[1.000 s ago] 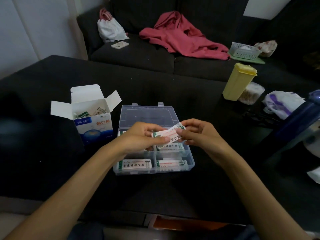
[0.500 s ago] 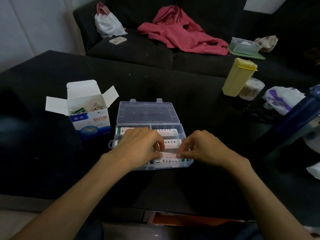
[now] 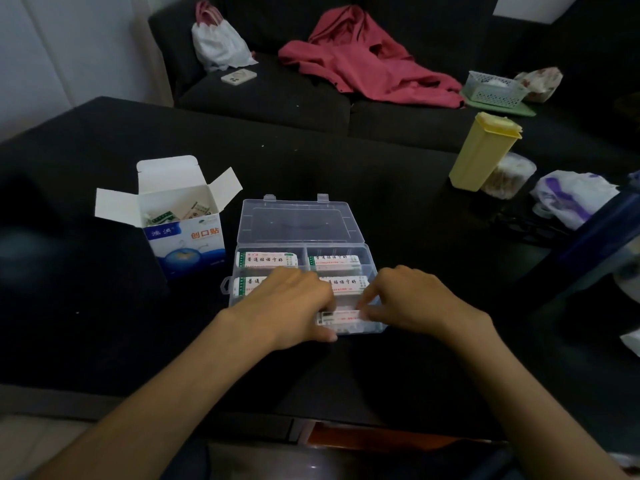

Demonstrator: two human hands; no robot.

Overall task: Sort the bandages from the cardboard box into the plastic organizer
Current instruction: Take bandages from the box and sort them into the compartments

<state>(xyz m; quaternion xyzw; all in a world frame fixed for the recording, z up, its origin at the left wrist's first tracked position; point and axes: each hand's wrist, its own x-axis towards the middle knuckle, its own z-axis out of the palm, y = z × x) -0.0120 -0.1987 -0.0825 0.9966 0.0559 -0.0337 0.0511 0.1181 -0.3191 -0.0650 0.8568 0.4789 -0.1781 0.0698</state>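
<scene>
A clear plastic organizer (image 3: 298, 221) lies open on the black table, its lid folded back. Wrapped bandages fill its compartments. The white and blue cardboard box (image 3: 183, 233) stands to its left, flaps open, with several bandages inside. Both my hands are over the organizer's front right compartment. My left hand (image 3: 287, 306) and my right hand (image 3: 412, 299) each pinch an end of one white bandage (image 3: 341, 317), which lies flat at that compartment. My left hand hides the front left compartment.
A yellow lidded container (image 3: 481, 150) and a round tub (image 3: 509, 174) stand at the right back of the table, with a plastic bag (image 3: 571, 195) and a dark blue object (image 3: 602, 223) further right. Behind is a dark sofa with a red garment (image 3: 363, 60).
My hands have carried the bandage from above the organizer down and toward me into the front right compartment. Over the last half second they have barely shifted.
</scene>
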